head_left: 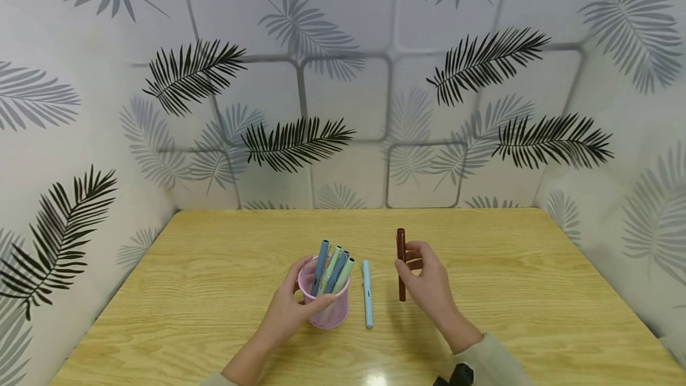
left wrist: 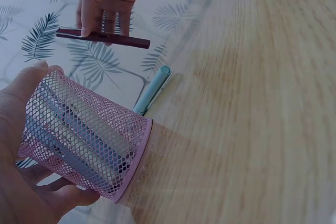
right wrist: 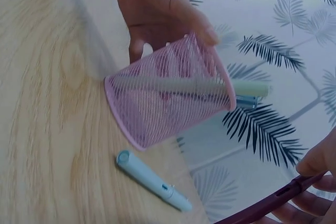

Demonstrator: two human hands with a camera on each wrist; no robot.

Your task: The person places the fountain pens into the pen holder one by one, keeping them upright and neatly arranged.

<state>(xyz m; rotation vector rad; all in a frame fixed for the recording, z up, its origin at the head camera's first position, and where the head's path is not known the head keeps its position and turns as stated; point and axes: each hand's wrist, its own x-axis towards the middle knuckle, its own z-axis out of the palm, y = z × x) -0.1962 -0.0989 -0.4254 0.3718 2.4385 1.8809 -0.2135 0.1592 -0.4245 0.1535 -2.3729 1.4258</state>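
Observation:
A pink mesh pen cup stands upright on the table, gripped round its side by my left hand with the thumb near the rim. Several pens, dark blue and pale green, lean in it with their ends above the rim. To the right of the cup, my right hand pinches a dark red pen near its middle, upright and raised off the table. Between the cup and that hand a light blue pen lies on the wood. The left wrist view shows the dark red pen apart from the cup.
The wooden table reaches back to a wall covered in a leaf pattern, which also runs along both sides. A black object sits at my right sleeve's cuff.

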